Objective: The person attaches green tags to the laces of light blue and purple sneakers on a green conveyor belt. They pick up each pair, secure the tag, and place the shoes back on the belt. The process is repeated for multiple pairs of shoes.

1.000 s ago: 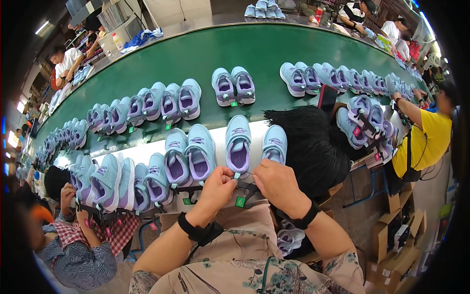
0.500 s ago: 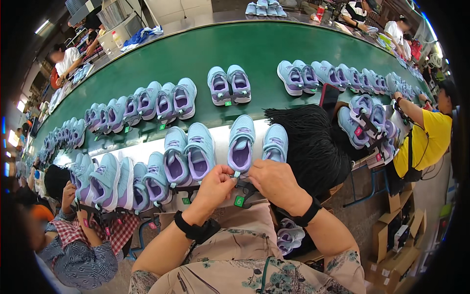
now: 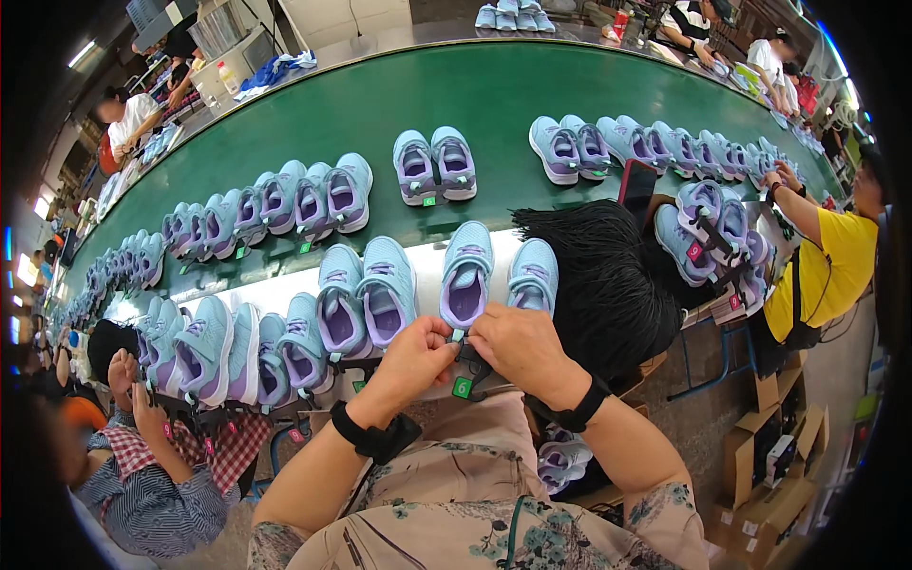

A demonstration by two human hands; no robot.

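Note:
A pair of light blue and purple sneakers (image 3: pixel 465 275) stands on the white shelf edge right in front of me. My left hand (image 3: pixel 413 356) and my right hand (image 3: pixel 518 347) meet at the heel of the left shoe of that pair, pinching a small black fastener with a green tag (image 3: pixel 463 387) hanging from it. Both wrists wear black bands. A second shoe (image 3: pixel 534 275) of the pair stands just to the right, partly behind my right hand.
More sneakers line the white shelf (image 3: pixel 285 285) to my left, and others ride the green conveyor belt (image 3: pixel 494 104). A bundle of black strings (image 3: pixel 598 275) lies to the right. One seated worker (image 3: pixel 142 456) is at my left, another in yellow (image 3: pixel 826 266) at right.
My hands have stayed at the shoe's heel, fingers drawing closer together around the fastener. The pairs on the green belt have drifted to the left.

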